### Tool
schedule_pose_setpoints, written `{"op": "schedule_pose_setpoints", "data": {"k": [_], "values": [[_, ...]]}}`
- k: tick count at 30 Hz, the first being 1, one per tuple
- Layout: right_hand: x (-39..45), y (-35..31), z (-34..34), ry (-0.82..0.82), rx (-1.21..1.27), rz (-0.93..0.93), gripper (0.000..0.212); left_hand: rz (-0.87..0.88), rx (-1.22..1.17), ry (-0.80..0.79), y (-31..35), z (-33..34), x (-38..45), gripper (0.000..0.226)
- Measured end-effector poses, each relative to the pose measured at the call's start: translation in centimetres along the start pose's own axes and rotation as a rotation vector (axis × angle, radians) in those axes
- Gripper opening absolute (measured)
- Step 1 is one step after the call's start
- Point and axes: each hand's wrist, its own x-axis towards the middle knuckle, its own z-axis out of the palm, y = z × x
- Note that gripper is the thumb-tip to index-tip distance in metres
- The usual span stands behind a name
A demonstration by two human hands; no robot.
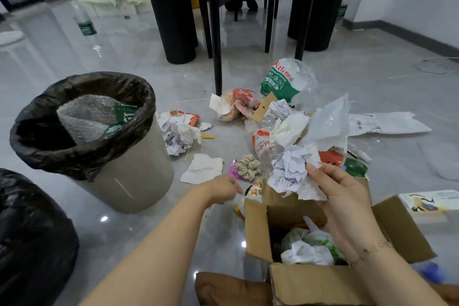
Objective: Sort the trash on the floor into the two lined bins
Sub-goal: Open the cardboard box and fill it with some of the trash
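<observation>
A ball of crumpled paper point(294, 171) is pinched by the right hand point(340, 196) above an open cardboard box point(258, 228). The left hand point(221, 190), fingers curled loosely, is stretched toward wrappers on the floor point(198, 231). A black-lined bin point(129, 176) is seen at the left.

1. The scene is evenly and fairly brightly lit in cool, diffuse light.
2. Small white glints are seen on the glossy floor point(139, 231) beside the cardboard box point(320, 285), and pale streaks towards the far left.
3. Only soft, faint shadows are cast under the grey bin point(129, 181).
4. Straight lines are bowed at the edges by wide-angle distortion.
5. Slight softness is noted at the corners.
</observation>
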Motion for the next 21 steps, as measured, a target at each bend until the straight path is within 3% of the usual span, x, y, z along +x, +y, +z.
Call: {"op": "schedule_pose_setpoints", "data": {"k": [2,5,6,11,17,21], "values": [[0.1,0.1,0.0,0.0,-0.013,0.005,0.034,-0.044,-0.071,-0.02,0.0,0.3,0.1,0.024],[0.3,0.2,0.1,0.001,-0.033,0.01,0.034,-0.053,-0.049,-0.04,-0.2,0.7,0.8,0.054],[0.4,0.3,0.1,0.002,-0.037,0.011,0.034,-0.048,0.002,-0.042,-0.4,1.1,1.1,0.054],[0.4,0.5,0.2,0.012,-0.045,0.004,0.031,-0.024,0.092,0.006,-0.7,3.5,2.6,0.006],[0.2,0.4,0.2,0.022,-0.037,-0.011,0.033,-0.047,0.098,0.059,-0.5,3.8,2.3,0.018],[-0.2,0.3,0.1,0.022,-0.031,-0.021,0.032,0.044,-0.042,0.273,0.6,0.6,-0.2,0.021]]}}
